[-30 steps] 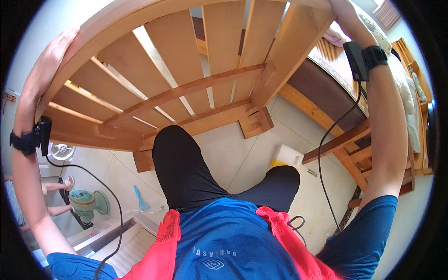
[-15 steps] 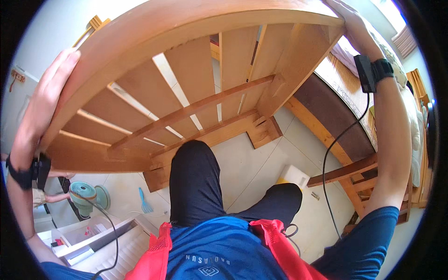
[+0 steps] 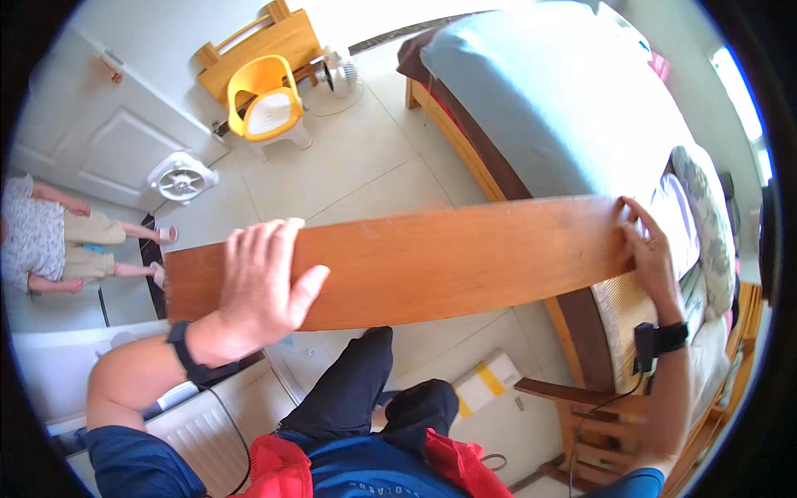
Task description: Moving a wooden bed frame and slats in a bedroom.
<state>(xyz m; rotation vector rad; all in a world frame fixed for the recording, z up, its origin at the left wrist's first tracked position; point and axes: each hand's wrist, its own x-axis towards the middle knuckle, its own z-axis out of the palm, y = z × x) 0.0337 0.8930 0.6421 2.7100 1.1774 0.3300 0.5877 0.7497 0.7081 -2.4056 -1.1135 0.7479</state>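
A long reddish-brown wooden piece of furniture (image 3: 448, 266) spans the middle of the view, its broad flat side facing me. The slats seen earlier are hidden. My left hand (image 3: 259, 286) lies flat on its left part, fingers stretched toward the far edge and thumb spread. At the right end, my right hand (image 3: 652, 249) grips the furniture, thumb and fingers bent round the corner. Below the wood, my legs in dark trousers show.
Another person (image 3: 70, 232) is at the left, near a white door (image 3: 91, 124). Beyond are a white fan (image 3: 183, 178), a yellow chair (image 3: 266, 100) and a bed (image 3: 540, 100). A white-and-yellow box (image 3: 490, 382) lies on the tiled floor; wooden slats (image 3: 606, 448) stand at lower right.
The wooden furniture has turned and dropped lower in view, showing a flat side instead of its slatted inside. My left hand has moved from its left edge onto that side. The room beyond now shows.
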